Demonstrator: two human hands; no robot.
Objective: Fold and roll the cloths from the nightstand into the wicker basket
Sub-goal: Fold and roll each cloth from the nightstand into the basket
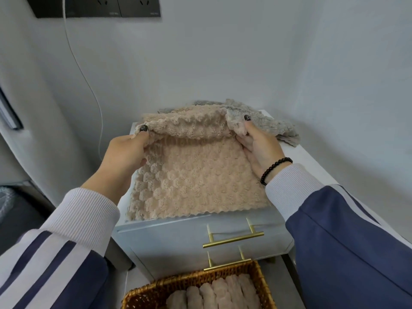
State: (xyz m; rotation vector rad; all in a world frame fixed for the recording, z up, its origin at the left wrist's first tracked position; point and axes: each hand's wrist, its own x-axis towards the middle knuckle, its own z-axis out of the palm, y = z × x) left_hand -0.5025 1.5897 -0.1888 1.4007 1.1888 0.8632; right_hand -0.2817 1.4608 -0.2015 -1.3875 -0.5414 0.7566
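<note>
Left hand (127, 150) and right hand (256, 143) each pinch 1 far corner of beige cloth (196, 175), lifting that edge to fold it on the nightstand (178, 233); wicker basket (256, 273) waits below.

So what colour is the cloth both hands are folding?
Beige, with a bumpy waffle-like texture; the cloth shows clearly in the head view.

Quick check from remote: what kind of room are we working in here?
Likely a bedroom corner: a white nightstand with brass drawer handles stands against the wall, under wall sockets with a charging cable.

Pale grey wall (223, 63) with black sockets (98, 6) and a hanging cable (82, 70)
</note>
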